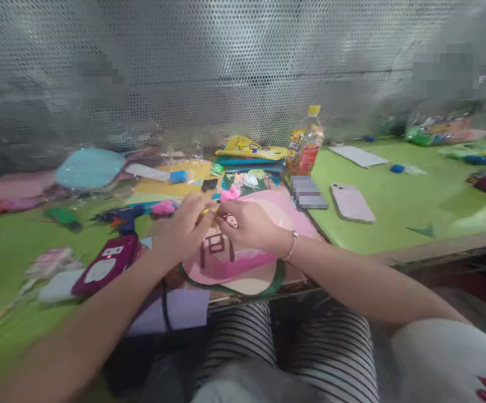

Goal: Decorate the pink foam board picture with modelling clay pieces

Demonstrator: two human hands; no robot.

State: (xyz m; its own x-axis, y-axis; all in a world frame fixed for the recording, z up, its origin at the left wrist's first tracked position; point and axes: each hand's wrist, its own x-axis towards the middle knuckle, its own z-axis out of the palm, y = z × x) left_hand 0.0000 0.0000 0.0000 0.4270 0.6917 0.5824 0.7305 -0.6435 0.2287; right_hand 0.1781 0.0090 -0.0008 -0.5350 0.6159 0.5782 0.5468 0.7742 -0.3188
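Above a pink and cream paper cutout (251, 277) with a green edge, my two hands come together. My left hand (186, 226) is closed, thumb and fingers pinching a small yellow piece (208, 211) that looks like soft clay. Fingertips of my right hand (247, 224) are pressed together at the same spot; what they hold is hidden. A small face drawing (230, 220) shows beside the right fingers. Lower on the cutout is a dark brown outlined shape (216, 245) with a pink middle. Just behind the hands lies a bright pink lump (229, 193).
A blue glue gun (127, 217) and a maroon pouch (107, 263) lie to the left. Behind stand yellow and blue cutouts (251, 150) and a yellow-capped bottle (308, 143). A pale phone (352, 202) rests on the right. Perforated metal sheet (243, 73) closes the back.
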